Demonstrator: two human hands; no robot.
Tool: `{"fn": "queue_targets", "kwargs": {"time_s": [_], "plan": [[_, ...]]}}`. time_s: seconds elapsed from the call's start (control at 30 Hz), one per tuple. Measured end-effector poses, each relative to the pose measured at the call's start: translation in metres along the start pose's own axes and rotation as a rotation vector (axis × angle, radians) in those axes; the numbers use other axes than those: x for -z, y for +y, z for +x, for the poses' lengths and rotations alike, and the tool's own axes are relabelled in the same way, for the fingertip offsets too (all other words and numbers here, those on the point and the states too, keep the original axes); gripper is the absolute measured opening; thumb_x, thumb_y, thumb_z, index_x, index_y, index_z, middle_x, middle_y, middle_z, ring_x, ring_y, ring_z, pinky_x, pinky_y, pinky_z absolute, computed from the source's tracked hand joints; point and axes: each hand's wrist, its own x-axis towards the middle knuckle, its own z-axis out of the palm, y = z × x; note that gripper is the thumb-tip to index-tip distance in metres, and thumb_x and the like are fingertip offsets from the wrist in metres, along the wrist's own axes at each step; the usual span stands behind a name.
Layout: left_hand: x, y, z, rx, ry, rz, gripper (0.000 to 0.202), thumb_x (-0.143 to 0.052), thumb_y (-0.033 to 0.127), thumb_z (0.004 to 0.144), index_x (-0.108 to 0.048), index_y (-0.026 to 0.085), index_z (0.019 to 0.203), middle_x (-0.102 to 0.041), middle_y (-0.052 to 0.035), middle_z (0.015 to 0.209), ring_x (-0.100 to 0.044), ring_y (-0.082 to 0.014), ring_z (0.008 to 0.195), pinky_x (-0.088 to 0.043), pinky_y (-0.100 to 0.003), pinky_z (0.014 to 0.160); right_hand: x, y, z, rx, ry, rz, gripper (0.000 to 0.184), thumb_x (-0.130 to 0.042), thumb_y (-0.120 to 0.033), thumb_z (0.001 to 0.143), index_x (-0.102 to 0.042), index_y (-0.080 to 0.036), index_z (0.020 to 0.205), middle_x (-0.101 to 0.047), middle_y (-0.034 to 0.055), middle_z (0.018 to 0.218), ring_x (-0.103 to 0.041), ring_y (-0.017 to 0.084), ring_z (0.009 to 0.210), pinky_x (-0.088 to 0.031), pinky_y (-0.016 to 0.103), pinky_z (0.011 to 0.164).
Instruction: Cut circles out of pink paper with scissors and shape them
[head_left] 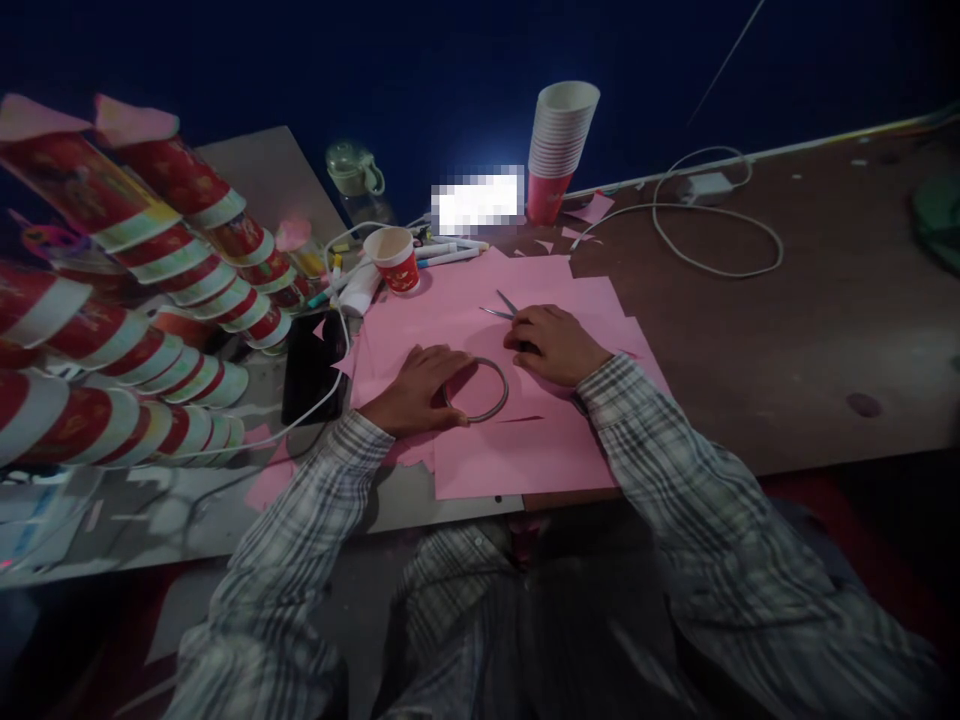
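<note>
On a stack of pink paper sheets [540, 460] lies a thin grey ring [506, 395], which may be a bangle. My left hand [420, 390] spans the ring's left side, thumb at its near edge and fingers at its far edge. To the right, my right hand [559, 345] has its fingers curled around a pair of scissors [507, 307]. The scissor blades stick out apart toward the far left, and the handles are hidden under the hand. Below the ring, a narrow dark slit or sliver [521, 419] shows on the paper.
Decorated red-and-white paper-cup towers [187, 250] crowd the left. Behind the paper stand a single cup [394, 260], several markers [454, 252], a clear bottle [356, 180] and a tall cup stack [559, 140]. A white cable [772, 235] loops at right; a dark phone [311, 370] lies left.
</note>
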Motion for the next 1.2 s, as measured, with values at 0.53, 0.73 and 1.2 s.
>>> {"fn": "queue_targets", "kwargs": {"time_s": [0.53, 0.73, 1.2], "plan": [[-0.002, -0.005, 0.001, -0.043, 0.020, -0.006, 0.089, -0.060, 0.073, 0.070, -0.042, 0.024, 0.142, -0.048, -0.0088, 0.143, -0.036, -0.0324, 0.134, -0.021, -0.049, 0.114, 0.000, -0.001, -0.001, 0.024, 0.037, 0.011, 0.022, -0.060, -0.029, 0.081, -0.075, -0.020, 0.094, -0.065, 0.0099, 0.106, -0.056, 0.028, 0.105, -0.039, 0.044, 0.099], [0.000, -0.002, 0.002, -0.053, 0.020, -0.014, 0.088, -0.061, 0.072, 0.071, -0.042, 0.023, 0.142, -0.048, -0.0100, 0.143, -0.038, -0.0329, 0.133, -0.023, -0.048, 0.113, 0.004, -0.020, 0.000, 0.100, 0.176, 0.167, 0.029, -0.056, -0.038, 0.087, -0.071, -0.018, 0.102, -0.069, 0.0101, 0.104, -0.057, 0.026, 0.105, -0.038, 0.043, 0.100], [-0.002, -0.004, 0.003, -0.068, 0.033, 0.021, 0.089, -0.066, 0.067, 0.070, -0.041, 0.021, 0.142, -0.049, -0.0121, 0.142, -0.041, -0.0325, 0.130, -0.025, -0.050, 0.111, -0.004, -0.055, -0.007, 0.164, -0.015, 0.174, 0.095, -0.080, -0.045, 0.062, -0.041, -0.008, 0.140, -0.053, 0.0214, 0.132, -0.043, 0.038, 0.126, -0.031, 0.056, 0.107]]}}
